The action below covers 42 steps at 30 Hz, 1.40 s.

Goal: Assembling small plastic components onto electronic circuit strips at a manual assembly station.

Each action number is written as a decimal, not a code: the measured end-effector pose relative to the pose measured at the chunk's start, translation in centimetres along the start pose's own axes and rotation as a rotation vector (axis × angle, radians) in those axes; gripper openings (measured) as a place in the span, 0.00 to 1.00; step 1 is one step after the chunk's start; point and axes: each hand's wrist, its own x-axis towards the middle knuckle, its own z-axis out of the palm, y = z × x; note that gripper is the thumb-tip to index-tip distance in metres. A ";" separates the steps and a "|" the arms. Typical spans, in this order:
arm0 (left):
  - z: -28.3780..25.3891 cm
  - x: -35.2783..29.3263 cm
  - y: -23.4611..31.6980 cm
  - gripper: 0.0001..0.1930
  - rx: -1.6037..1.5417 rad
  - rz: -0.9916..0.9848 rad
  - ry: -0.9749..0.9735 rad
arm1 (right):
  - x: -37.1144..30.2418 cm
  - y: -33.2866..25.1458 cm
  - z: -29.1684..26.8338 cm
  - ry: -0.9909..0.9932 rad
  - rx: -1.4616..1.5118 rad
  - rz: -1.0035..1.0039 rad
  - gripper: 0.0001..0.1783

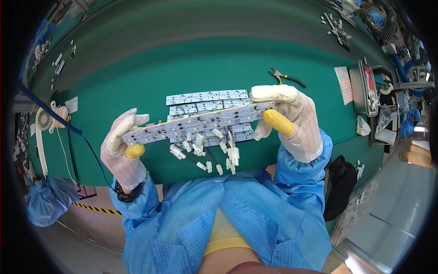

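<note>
A long white circuit board strip (198, 122), dotted with small LEDs and dark parts, is held up in front of me, its right end higher than its left. My left hand (124, 146), in a striped white glove with a yellow thumb tip, is closed on the left end. On the right end my right hand (292, 116), gloved alike, pinches the board between thumb and fingers. Behind it several similar circuit boards (207, 97) lie in rows on the green mat (137, 86). White plug connectors (233, 155) on short wires hang or lie below the held board; which board each belongs to is hidden.
Cutting pliers (287, 77) lie beyond my right hand. At the right are a printed sheet (344, 85) and a metal tray (363, 91). To the left sit a small white fan (44, 119) and a blue cord (50, 112). A dark conveyor belt (191, 23) crosses the back.
</note>
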 end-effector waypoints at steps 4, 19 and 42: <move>0.3 0.1 0.7 0.24 -0.050 -0.218 0.120 | 0.1 -1.0 0.8 -0.015 0.023 0.019 0.25; 0.7 0.2 0.7 0.27 -0.027 -0.228 0.098 | 0.2 -0.4 -0.1 -0.111 0.124 -0.023 0.21; 0.5 0.3 2.6 0.27 -0.078 0.117 -0.156 | 2.8 2.0 -0.1 0.039 -0.244 0.014 0.47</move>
